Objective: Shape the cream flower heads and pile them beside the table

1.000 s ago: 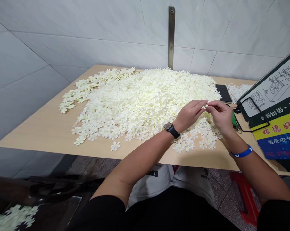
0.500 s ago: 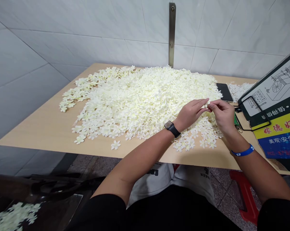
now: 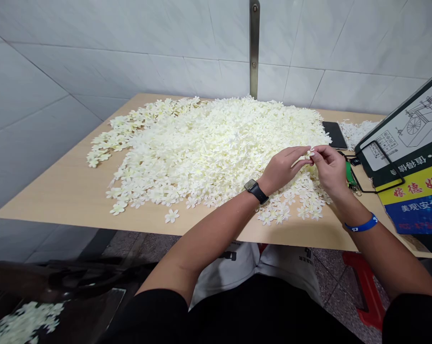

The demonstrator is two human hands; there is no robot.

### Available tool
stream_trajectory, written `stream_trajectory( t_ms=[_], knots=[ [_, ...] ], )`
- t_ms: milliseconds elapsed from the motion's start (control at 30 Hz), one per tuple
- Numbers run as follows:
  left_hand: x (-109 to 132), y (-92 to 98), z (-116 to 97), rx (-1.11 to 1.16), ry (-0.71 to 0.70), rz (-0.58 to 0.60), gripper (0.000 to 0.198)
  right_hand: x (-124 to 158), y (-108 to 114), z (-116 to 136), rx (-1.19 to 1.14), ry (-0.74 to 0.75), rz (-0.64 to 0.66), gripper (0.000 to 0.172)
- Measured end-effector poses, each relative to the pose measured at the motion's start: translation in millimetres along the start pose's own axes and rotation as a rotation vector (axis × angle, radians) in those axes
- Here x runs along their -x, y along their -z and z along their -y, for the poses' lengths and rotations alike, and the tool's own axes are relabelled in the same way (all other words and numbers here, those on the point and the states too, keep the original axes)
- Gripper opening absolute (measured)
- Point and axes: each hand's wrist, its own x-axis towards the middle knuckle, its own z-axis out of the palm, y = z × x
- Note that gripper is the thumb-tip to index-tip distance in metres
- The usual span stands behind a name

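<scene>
where left hand (image 3: 280, 169) nears right hand (image 3: 331, 168), white flower (image 3: 309, 154) sits between.

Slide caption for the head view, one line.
Left hand and right hand hold a flower at the white heap.

I can count two hands over one tabletop (image 3: 51, 196), one left hand (image 3: 283, 167) and one right hand (image 3: 331, 167), with at least one small flower (image 3: 309, 154) between them. The big heap of blossoms (image 3: 216, 148) is far past counting, but just one stray blossom (image 3: 172, 216) lies apart near the front edge, and a second batch (image 3: 26, 322) sits low on my left, also too many to number. Otherwise there's one phone (image 3: 334, 134), one printed box (image 3: 412, 196), one watch (image 3: 252, 186), one wristband (image 3: 362, 225) and one metal bar (image 3: 254, 43) on the wall.
</scene>
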Motion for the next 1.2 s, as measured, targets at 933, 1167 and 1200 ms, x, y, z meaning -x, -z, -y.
stream_trajectory(
  t_ms=[933, 1167, 1200],
  knots=[
    [0.8, 0.3, 3.4, 0.016, 0.044, 0.039, 0.033, 0.3, 7.7, 5.7, 0.085, 0.09, 0.069, 0.007],
    [1.8, -1.6, 2.8, 0.073, -0.007, 0.025, 0.034, -1.7, 5.9, 8.3, 0.076, 0.092, 0.008, 0.006],
    [1.9, -1.7, 2.8, 0.07, -0.003, 0.025, 0.035, -1.9, 5.8, 8.6, 0.074, 0.083, 0.006, 0.006]
  ],
)
